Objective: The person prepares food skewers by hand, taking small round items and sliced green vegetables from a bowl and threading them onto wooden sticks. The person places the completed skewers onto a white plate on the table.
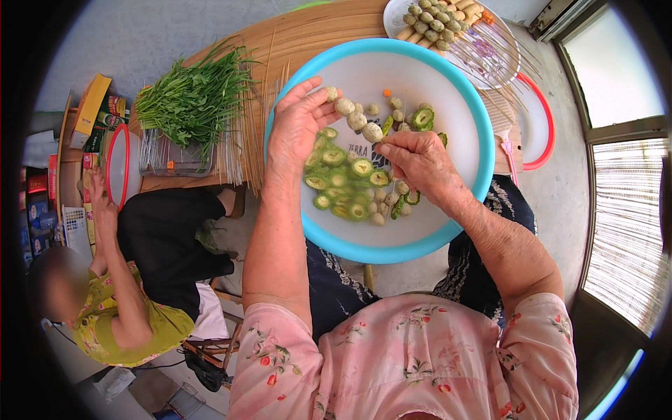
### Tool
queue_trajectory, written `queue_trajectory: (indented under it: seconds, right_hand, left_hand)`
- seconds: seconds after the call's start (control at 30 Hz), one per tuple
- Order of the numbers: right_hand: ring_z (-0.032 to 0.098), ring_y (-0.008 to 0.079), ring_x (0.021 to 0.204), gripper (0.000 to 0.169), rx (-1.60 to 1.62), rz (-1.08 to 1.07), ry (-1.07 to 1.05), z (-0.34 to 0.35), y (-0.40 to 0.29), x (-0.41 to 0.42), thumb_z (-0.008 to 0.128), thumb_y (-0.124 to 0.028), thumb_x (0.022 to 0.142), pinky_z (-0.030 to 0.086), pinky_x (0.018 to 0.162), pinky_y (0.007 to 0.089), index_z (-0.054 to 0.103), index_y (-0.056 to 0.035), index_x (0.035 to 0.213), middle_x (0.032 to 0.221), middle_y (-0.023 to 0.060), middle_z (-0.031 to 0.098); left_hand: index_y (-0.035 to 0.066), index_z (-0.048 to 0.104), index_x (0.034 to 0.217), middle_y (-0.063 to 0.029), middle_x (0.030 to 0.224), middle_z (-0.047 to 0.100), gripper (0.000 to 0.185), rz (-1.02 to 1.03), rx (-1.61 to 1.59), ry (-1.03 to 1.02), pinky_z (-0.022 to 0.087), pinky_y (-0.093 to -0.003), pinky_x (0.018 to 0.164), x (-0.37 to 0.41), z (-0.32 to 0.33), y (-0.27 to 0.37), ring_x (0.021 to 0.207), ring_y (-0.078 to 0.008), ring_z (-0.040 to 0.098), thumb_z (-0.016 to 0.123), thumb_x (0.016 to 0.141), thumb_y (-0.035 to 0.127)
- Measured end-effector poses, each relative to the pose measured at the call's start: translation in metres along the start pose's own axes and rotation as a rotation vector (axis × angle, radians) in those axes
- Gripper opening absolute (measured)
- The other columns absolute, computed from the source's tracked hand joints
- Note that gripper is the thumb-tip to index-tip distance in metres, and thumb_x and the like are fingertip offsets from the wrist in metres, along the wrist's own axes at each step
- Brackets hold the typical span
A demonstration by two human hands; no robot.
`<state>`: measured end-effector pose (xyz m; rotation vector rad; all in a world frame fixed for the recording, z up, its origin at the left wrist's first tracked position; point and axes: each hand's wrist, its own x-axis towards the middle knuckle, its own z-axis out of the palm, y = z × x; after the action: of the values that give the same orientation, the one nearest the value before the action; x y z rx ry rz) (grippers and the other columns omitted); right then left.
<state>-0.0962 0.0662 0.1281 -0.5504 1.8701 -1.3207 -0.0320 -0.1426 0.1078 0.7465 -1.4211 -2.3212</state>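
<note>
Over a large white basin with a turquoise rim (475, 121), both hands hold a row of speckled pale balls (356, 121), apparently on a skewer. My left hand (296, 121) has its fingers around the far ball at the upper left. The fingertips of my right hand (422, 163) pinch the other end, beside the nearest ball. Beneath them lie green ring-shaped vegetable slices (362, 167), at the basin's left, and loose speckled balls (377, 219). A small orange piece (387, 93) rests near the far side. The skewer itself is mostly hidden.
On the wooden table (315, 26), leafy greens (194, 94) lie over a clear plastic box (181, 157), beside loose skewers (269, 105). A plate (388, 21) holds filled skewers at the back right. Another person (126, 315) sits at the left. A red-rimmed basin (546, 131) stands at right.
</note>
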Motion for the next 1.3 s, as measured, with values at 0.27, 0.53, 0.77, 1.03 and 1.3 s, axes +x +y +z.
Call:
queue_trajectory:
  seconds: [0.27, 0.53, 0.77, 1.03, 1.3]
  right_hand:
    - [0.05, 0.007, 0.05, 0.018, 0.049, -0.027, 0.047, 0.003, 0.001, 0.003, 0.06, -0.017, 0.089, 0.042, 0.048, 0.0259, 0.069, -0.0009, 0.091, 0.055, 0.0012, 0.054]
    - [0.049, 0.006, 0.049, 0.018, 0.098, -0.038, 0.062, 0.009, 0.003, 0.002, 0.061, -0.018, 0.089, 0.041, 0.045, 0.0249, 0.07, -0.0026, 0.093, 0.055, 0.0014, 0.054]
    - [0.047, 0.0058, 0.046, 0.017, 0.192, -0.008, 0.058, 0.011, 0.004, 0.0, 0.06, -0.016, 0.089, 0.039, 0.042, 0.0238, 0.069, -0.0012, 0.093, 0.055, 0.0008, 0.054]
    - [0.046, 0.0063, 0.043, 0.016, 0.232, 0.005, 0.06, 0.008, 0.003, 0.002, 0.061, -0.013, 0.089, 0.038, 0.038, 0.0243, 0.069, -0.0002, 0.091, 0.055, 0.0016, 0.055]
    - [0.054, 0.0081, 0.058, 0.02, 0.144, 0.021, 0.016, -0.006, -0.007, 0.006, 0.061, -0.019, 0.087, 0.045, 0.051, 0.0256, 0.067, 0.0001, 0.088, 0.066, 0.001, 0.058]
  left_hand:
    - [-0.002, 0.051, 0.116, -0.0195, 0.108, 0.062, 0.031, 0.041, -0.093, -0.043, 0.05, -0.042, 0.089, 0.002, 0.001, -0.004, 0.098, -0.0289, 0.062, 0.058, 0.091, 0.016]
    - [-0.001, 0.056, 0.103, -0.0184, 0.107, 0.062, 0.027, 0.052, -0.343, -0.035, 0.05, -0.0452, 0.09, 0.0, 0.009, -0.014, 0.101, -0.0319, 0.06, 0.06, 0.091, 0.024]
    - [-0.001, 0.056, 0.103, -0.0191, 0.106, 0.062, 0.025, 0.056, -0.335, -0.045, 0.051, -0.0461, 0.089, 0.0, 0.011, -0.016, 0.1, -0.0322, 0.06, 0.061, 0.09, 0.02]
    - [0.001, 0.056, 0.1, -0.0173, 0.099, 0.063, 0.021, 0.046, -0.368, -0.039, 0.053, -0.0453, 0.085, 0.002, 0.013, -0.019, 0.093, -0.0299, 0.062, 0.062, 0.089, 0.019]
    - [-0.001, 0.056, 0.102, -0.0184, 0.105, 0.062, 0.021, 0.071, -0.369, 0.089, 0.052, -0.0412, 0.085, 0.003, 0.012, -0.019, 0.098, -0.0299, 0.06, 0.056, 0.093, 0.019]
